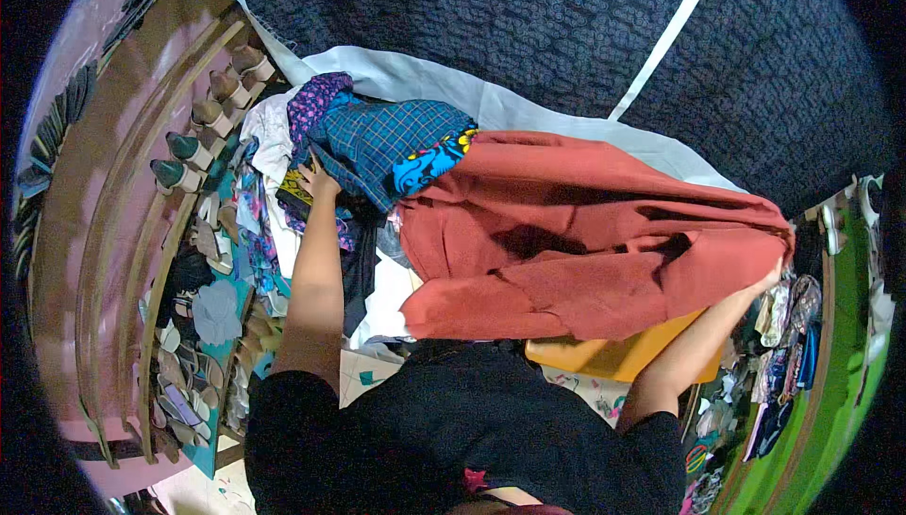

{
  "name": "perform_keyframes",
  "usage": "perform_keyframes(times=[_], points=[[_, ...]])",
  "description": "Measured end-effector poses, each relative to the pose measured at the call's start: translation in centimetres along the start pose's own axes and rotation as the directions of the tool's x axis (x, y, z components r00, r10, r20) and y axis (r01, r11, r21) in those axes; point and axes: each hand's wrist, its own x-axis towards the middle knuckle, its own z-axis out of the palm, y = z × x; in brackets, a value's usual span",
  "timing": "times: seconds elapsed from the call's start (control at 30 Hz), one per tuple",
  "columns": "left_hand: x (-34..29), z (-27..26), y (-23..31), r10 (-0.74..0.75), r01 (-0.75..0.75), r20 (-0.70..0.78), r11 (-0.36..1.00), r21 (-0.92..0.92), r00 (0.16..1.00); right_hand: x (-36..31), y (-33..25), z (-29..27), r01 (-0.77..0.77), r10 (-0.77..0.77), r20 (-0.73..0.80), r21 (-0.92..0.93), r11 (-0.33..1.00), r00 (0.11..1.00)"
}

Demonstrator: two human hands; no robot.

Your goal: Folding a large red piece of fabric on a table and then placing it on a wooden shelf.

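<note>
A large rust-red cloth is stretched out sideways in front of me, creased and folded along its length. My right hand grips its far right end, with most of the fingers hidden by the fabric. To the left, my left hand rests with fingers spread against a heap of clothes. By those fingers lie a blue plaid cloth and a yellow-and-black patterned cloth. A blue floral cloth with yellow flowers shows between the plaid and the red one. Purple dotted fabric tops the heap.
A dark patterned surface with white edging fills the far side. On the left, shoes line a rack, with more footwear below. A yellow-orange panel shows under the red cloth. Folded clothes lie at the right beside a green surface.
</note>
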Motion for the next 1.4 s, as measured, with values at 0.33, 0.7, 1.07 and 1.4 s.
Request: perform_keyframes(times=[0.33,0.7,1.07,1.4], points=[[-1.7,-1.9,2.3,0.010,-0.007,0.038,0.998,-0.066,0.999,-1.2,-0.3,-5.9,-0.170,-0.468,-0.112,-0.982,-0.084,0.877],[-0.3,-0.9,-6.2,0.272,-0.290,-0.193,0.954,-0.070,0.943,-15.2,20.2,8.4,-0.390,0.240,-0.669,-0.646,-0.656,0.704],[-12.6,-4.4,1.4,-0.009,-0.286,-0.629,0.885,-0.367,0.777,-20.0,20.6,5.6,-0.283,0.299,-0.529,-0.758,-0.588,0.794],[-27.4,6.2,13.9,0.240,-0.423,-0.383,0.741,-0.521,0.892,-21.0,19.9,3.2,-0.099,0.348,-0.295,-0.870,-0.484,0.890]])
